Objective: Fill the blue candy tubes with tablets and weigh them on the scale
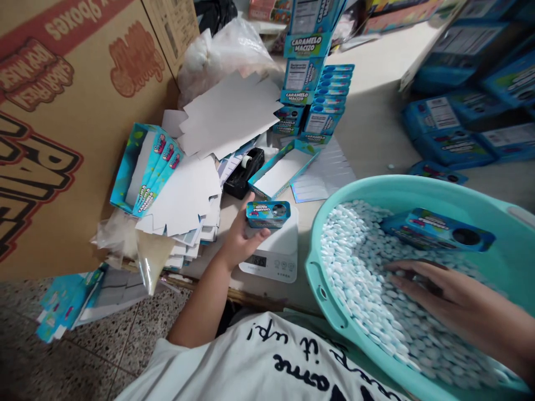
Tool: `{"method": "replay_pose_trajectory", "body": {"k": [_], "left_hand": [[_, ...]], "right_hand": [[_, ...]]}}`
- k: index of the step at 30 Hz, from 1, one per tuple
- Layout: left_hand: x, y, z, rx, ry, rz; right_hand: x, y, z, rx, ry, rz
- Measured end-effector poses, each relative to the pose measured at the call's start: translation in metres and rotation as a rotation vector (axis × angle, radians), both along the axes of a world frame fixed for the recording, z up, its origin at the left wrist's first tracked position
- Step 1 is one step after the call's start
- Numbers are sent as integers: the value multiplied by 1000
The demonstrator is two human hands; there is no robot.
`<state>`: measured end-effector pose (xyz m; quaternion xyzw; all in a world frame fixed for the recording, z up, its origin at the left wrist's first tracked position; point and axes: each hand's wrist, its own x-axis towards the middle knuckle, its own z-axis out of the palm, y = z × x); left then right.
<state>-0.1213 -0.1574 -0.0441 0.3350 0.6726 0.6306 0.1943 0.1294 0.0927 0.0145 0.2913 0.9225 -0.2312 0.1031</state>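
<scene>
A small blue candy box [267, 215] is over the white digital scale [281, 262], with the fingers and thumb of my left hand [243, 236] around its left end. My right hand [438, 289] is down in the pale candies [359, 278] that fill a turquoise tub [317, 239]. Its fingers are curled and blurred, and a dark shape shows under them; what they hold, if anything, is hidden. Beyond that hand, another blue box with a round dark window [443, 228] lies tilted on the candies.
Blue boxes stand stacked [298, 72] at the back, and more fill a container at the right. Behind the scale are an open blue tray [284, 170] and a black tape dispenser [246, 172]. White cardboard sheets [184, 195] and a large carton [83, 128] occupy the left.
</scene>
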Motion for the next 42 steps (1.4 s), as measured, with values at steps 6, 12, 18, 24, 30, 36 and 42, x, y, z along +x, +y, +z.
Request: {"method": "replay_pose_trajectory", "body": {"k": [6, 12, 18, 24, 30, 36, 42], "left_hand": [[-3, 17, 11, 32, 175, 186], [21, 31, 93, -7, 1023, -143], [35, 47, 111, -186, 1413, -204], [42, 50, 110, -229, 1469, -202], [34, 50, 116, -237, 1233, -303], [14, 36, 112, -181, 956, -314], [-10, -4, 48, -118, 338, 166]], "right_hand": [[12, 5, -11, -190, 3, -37], [14, -2, -2, -193, 12, 25], [15, -13, 26, -180, -63, 27], [24, -13, 17, -91, -22, 91], [26, -12, 11, -88, 36, 100], [25, -11, 15, -166, 13, 93], [26, -9, 4, -222, 62, 33]]}}
